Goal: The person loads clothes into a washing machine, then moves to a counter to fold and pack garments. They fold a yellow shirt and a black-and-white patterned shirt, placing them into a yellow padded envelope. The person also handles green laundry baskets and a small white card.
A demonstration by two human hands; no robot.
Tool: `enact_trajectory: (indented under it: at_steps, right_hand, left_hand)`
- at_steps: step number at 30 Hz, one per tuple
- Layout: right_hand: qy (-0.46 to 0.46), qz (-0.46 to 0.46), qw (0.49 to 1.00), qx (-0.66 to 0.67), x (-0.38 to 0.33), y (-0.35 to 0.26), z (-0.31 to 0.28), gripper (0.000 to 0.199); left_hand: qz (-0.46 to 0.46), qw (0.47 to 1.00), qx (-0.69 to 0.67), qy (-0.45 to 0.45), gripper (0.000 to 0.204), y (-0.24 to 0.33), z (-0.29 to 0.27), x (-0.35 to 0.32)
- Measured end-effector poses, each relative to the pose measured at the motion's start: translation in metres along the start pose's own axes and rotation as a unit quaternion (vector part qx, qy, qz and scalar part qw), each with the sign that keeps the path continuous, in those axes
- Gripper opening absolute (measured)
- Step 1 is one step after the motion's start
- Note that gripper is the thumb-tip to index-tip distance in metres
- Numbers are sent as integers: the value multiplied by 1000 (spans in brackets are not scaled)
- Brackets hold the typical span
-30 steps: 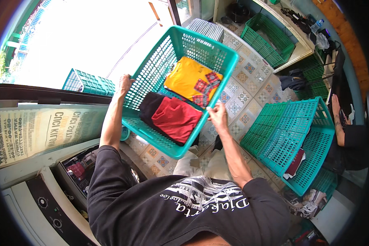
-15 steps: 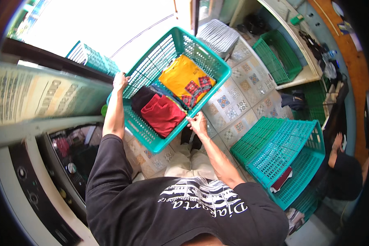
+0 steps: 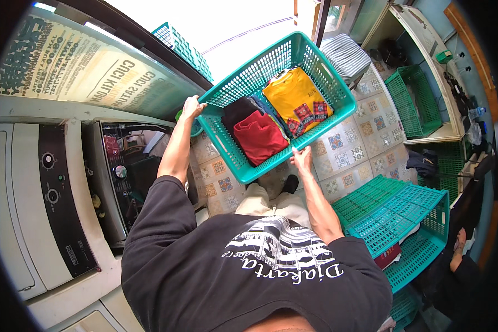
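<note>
A green plastic laundry basket (image 3: 329, 69) hangs tilted in front of me, above the tiled floor. My left hand (image 3: 192, 107) is closed on the rim at its left end. On the near long rim, my right hand (image 3: 301, 159) is closed too, thumb and fingers at the edge. Inside lie folded clothes: a yellow shirt (image 3: 288, 91) with red plaid patches, a dark red garment (image 3: 258, 138) and a black one (image 3: 239, 112). A bluish edge of cloth shows between the piles. The fingertips under the rim are hidden.
More green baskets (image 3: 409, 210) stand at the lower right, beside a person's hand (image 3: 460, 240). A striped stool seat (image 3: 346, 58) is near the doorway. Shelving (image 3: 434, 135) holds another basket (image 3: 414, 102). Left are a washing machine (image 3: 130, 166) and a white appliance (image 3: 16, 205).
The view has turned left, so surroundings sit farther right and more of the machines shows. Both hands keep hold of the basket, which stands farther right in the picture. One dark-shod foot now shows.
</note>
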State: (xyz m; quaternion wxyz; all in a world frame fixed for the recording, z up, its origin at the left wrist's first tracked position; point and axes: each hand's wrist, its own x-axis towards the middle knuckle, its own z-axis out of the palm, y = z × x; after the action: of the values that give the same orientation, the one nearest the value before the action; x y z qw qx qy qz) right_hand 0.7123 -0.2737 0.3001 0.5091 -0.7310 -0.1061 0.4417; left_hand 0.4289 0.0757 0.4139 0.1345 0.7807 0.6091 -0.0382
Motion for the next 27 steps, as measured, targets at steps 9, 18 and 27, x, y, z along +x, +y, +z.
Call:
enact_trajectory:
  at_steps: [9,18,27]
  right_hand:
    - [56,9,998,-23,19,-50,26,32]
    - [113,-18,988,-99,-40,9,67,23]
    - [156,124,955,-221,-113,-6,167,46]
  left_hand:
    - [76,994,16,71,73,-39,15,37]
    - [224,967,-100,-74,23,-80,72,89]
    - [340,923,-164,-74,35,-99,62,102]
